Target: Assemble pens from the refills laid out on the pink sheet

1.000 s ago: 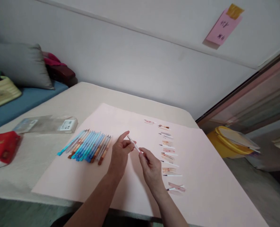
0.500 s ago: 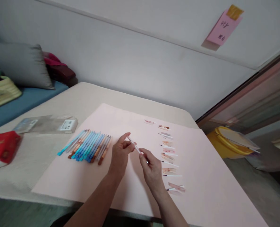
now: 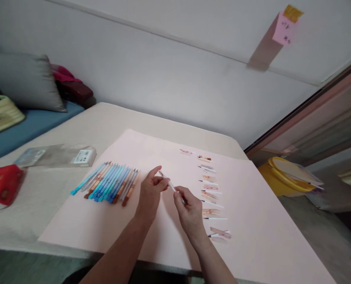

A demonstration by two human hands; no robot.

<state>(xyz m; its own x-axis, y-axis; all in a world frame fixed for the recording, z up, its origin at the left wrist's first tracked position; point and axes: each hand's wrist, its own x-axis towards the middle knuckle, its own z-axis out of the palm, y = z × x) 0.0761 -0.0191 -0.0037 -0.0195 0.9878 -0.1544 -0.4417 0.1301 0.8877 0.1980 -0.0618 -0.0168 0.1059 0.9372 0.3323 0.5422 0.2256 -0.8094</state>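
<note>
Between my two hands a slim white, partly see-through pen (image 3: 171,185) slants above the pink sheet (image 3: 151,148). My left hand (image 3: 150,193) pinches its upper part between thumb and fingers, with the index finger near the tip. Lower down, my right hand (image 3: 188,207) is closed round the other end, which the fingers partly hide. Left of my hands lies a row of finished-looking pens (image 3: 110,183) in blue, turquoise, grey and brown. To the right, small groups of loose pen parts (image 3: 211,187), with thin white refills and short pale tubes, run in a column.
A clear plastic packet (image 3: 58,156) and a red and white package (image 3: 3,185) lie at the table's left. Beyond them are a grey cushion (image 3: 24,81) and a woven basket (image 3: 3,114). A yellow bucket (image 3: 282,181) stands right of the table. A pink note (image 3: 284,29) hangs on the wall.
Both hands keep nearly the same place on the pen, with only slight finger movement. The note on the wall has swung upward. The view has shifted slightly.
</note>
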